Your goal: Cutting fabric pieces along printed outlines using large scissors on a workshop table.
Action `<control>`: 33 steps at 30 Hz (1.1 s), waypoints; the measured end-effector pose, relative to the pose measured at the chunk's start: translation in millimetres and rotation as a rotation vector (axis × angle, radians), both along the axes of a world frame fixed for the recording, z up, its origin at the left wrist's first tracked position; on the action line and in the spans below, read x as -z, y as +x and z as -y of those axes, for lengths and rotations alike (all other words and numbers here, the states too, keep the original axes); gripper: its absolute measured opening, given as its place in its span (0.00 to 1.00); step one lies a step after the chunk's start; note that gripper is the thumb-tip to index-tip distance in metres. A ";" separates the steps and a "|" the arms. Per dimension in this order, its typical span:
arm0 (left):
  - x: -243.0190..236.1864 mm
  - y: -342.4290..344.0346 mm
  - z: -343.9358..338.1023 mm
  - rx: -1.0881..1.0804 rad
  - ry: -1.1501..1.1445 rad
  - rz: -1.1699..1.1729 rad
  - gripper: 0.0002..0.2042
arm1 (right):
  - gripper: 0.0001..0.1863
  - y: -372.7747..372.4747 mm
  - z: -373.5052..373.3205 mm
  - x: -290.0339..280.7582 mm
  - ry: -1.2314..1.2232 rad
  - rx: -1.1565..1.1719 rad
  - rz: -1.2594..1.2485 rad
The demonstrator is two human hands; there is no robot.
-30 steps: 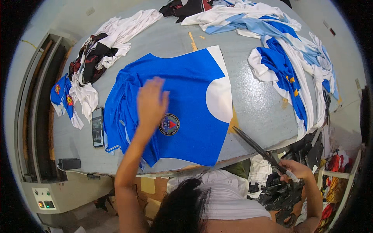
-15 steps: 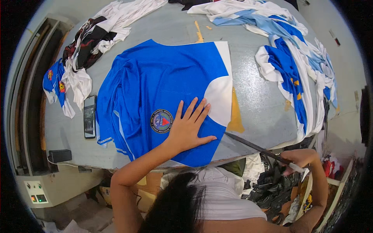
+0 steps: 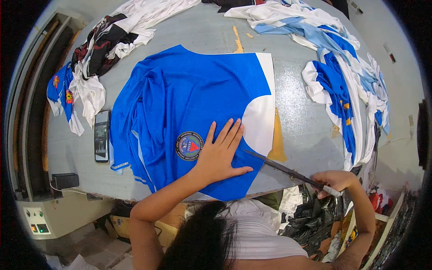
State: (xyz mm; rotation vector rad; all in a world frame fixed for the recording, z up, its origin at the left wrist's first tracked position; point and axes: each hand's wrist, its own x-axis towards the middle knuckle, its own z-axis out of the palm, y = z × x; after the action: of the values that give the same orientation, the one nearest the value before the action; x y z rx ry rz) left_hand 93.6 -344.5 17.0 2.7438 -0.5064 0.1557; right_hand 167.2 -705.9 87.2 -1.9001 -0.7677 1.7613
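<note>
A blue fabric panel [image 3: 211, 85] with a white right margin, curved into a half-round [image 3: 256, 121], lies on the grey table [image 3: 299, 135]. Its left part is bunched in folds; a round dark emblem [image 3: 186, 145] is printed low on it. My left hand [image 3: 218, 153] rests flat on the blue cloth beside the emblem, fingers spread. My right hand [image 3: 330, 183] grips long black scissors [image 3: 288, 170] by the white-wrapped handle. Their tips reach onto the panel right of my left fingers, just below the white half-round.
Piled white and dark fabric [image 3: 103, 49] and a phone [image 3: 101, 135] lie at the left. White and blue pieces [image 3: 333, 90] are heaped at the right, yellowish scrap [image 3: 279, 130] beside the panel. A black adapter [image 3: 65, 180] sits near the front-left edge; scraps [image 3: 306, 218] fill the space below.
My left hand has moved right and down from the upper cloth to beside the emblem, fingers now spread. The scissors have swung lower at the handle, their tips now over the panel.
</note>
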 end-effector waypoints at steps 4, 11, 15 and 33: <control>0.4 -2.3 -1.3 -0.002 -0.042 -0.011 0.50 | 0.25 -3.1 -1.3 4.9 -0.024 0.095 0.016; 0.0 -1.7 -3.5 -0.012 -0.039 -0.011 0.50 | 0.29 -2.5 -24.3 -13.8 0.006 -0.035 0.119; 0.1 -1.0 -3.7 -0.014 -0.031 -0.019 0.49 | 0.29 -5.0 -14.3 -7.8 0.000 -0.044 0.096; 3.3 -1.9 -5.4 -0.027 -0.016 0.018 0.49 | 0.22 -21.3 -18.2 -10.8 0.048 0.009 0.366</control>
State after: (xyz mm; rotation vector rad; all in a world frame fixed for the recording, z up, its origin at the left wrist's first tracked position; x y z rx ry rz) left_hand 91.7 -339.2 13.7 2.7369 -0.4717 0.1900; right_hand 146.0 -687.7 98.0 -2.2184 -0.9157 1.3901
